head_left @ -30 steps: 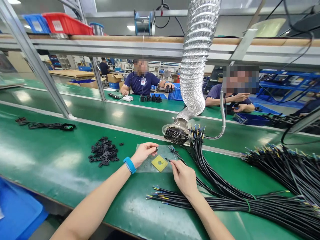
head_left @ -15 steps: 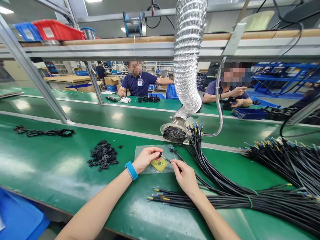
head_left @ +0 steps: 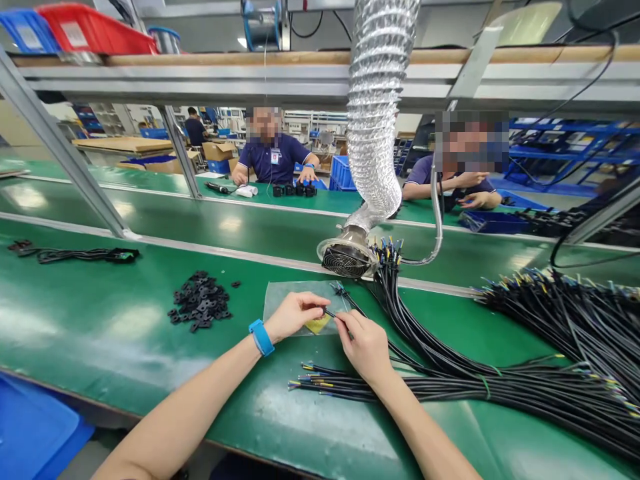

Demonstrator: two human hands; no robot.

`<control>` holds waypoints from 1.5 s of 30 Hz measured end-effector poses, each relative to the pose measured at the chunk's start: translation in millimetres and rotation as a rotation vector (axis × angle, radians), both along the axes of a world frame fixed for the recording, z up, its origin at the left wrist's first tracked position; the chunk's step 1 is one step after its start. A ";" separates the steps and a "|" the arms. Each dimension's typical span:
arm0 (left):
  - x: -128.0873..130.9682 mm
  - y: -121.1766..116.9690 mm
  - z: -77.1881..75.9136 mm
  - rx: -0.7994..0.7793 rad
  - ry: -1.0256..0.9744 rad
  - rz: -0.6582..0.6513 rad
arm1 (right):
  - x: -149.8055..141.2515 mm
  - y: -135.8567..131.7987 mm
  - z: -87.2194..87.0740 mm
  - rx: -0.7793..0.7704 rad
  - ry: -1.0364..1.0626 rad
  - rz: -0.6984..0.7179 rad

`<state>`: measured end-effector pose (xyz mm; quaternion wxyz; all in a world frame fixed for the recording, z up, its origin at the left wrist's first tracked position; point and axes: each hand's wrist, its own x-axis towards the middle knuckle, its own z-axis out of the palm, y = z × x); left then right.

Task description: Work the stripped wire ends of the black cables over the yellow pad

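Observation:
My left hand [head_left: 294,315], a blue band at its wrist, pinches a small black plastic part, now mostly hidden by the fingers. The thumb and fingers of my right hand [head_left: 367,343] grip a thin black cable [head_left: 330,313], whose end reaches in between my left fingertips. Both hands are close together over a clear plastic sheet [head_left: 278,293] and a yellow pad [head_left: 317,326], partly covered by the left hand. To the left lies a loose pile of small black plastic parts [head_left: 201,301].
Black cables with stripped coloured ends [head_left: 425,333] run across the right side, with another large bundle [head_left: 565,313] behind. A round fan [head_left: 347,260] on a silver duct [head_left: 373,127] hangs just beyond my hands. Two co-workers sit across the green bench [head_left: 115,333].
The cable end has come up to the black part in my left fingers, and the bare wires no longer show. The view has shifted slightly. A co-worker's outstretched arm has come down to the bench.

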<state>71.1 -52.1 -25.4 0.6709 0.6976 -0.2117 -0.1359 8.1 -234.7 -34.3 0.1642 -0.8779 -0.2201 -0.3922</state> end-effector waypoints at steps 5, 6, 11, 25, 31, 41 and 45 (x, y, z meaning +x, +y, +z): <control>-9.2 -4.2 1.4 0.124 -0.317 0.013 | -2.1 -0.9 -3.0 0.114 0.170 0.038; -11.0 -4.8 1.9 0.141 -0.363 0.013 | -2.5 -1.2 -3.4 0.172 0.220 0.058; -18.7 -7.6 4.1 0.146 -0.508 0.007 | -2.4 -0.3 -3.8 0.455 0.406 0.161; -24.3 -10.8 6.1 0.116 -0.516 0.014 | 1.0 2.6 -3.2 0.539 0.454 0.198; -18.0 -10.4 3.8 -0.077 -0.187 0.029 | 1.0 3.5 0.3 0.429 0.310 0.186; -22.9 -10.9 4.0 0.001 -0.295 -0.015 | 2.0 2.6 -0.7 0.372 0.370 0.185; -21.4 -8.4 2.0 0.112 -0.485 -0.022 | 5.9 0.5 -2.0 0.390 0.487 0.197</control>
